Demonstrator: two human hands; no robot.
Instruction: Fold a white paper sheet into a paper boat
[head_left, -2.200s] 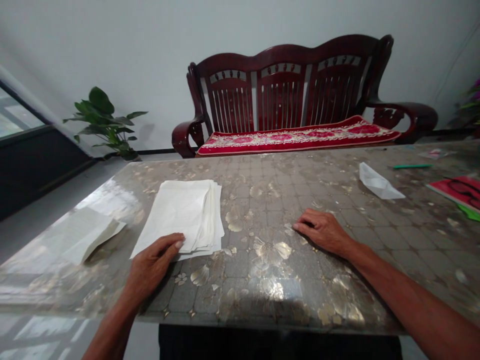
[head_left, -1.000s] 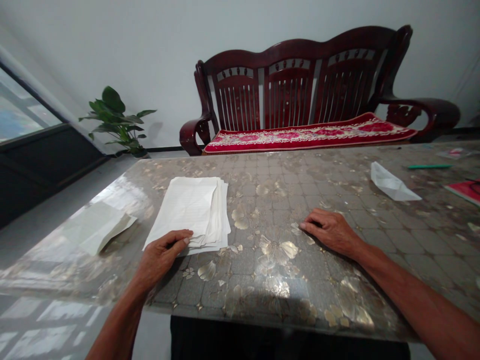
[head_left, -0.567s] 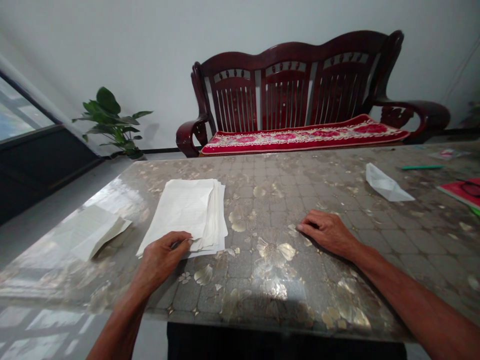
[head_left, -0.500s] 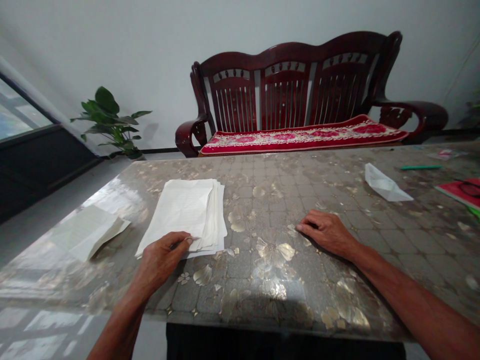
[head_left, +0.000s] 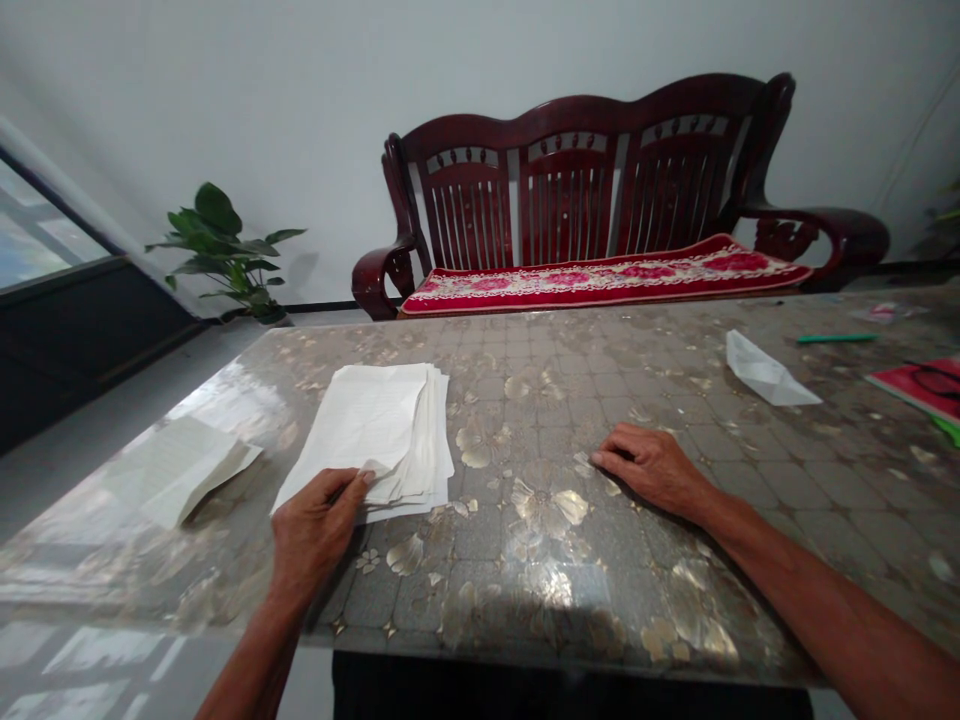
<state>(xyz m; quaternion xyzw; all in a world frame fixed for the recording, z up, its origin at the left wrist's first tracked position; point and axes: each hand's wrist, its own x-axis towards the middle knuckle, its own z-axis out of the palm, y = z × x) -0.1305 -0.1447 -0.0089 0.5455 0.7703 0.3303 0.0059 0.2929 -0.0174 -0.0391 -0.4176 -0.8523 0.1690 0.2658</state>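
Note:
A stack of white lined paper [head_left: 375,410] lies left of the middle on the table, its edges uneven. At the stack's near edge my left hand [head_left: 319,520] pinches the corner of the top sheet between thumb and forefinger, and that corner is lifted and bent a little. My right hand [head_left: 649,462] rests on the tabletop to the right, fingers curled in loosely, with nothing visible in them. A folded white paper boat [head_left: 769,372] sits beyond it.
The patterned table [head_left: 517,590] has a creased sheet [head_left: 187,475] at left. At right are a green pencil or pen [head_left: 836,338] and a red book [head_left: 911,385] with dark glasses [head_left: 941,378] on it. Behind stand a wooden bench [head_left: 570,190] and a potted plant [head_left: 229,250].
My left hand has shifted slightly left and toward me, and the top sheet's near corner has come back with it. My right hand stays put. The camera view has tilted up a little.

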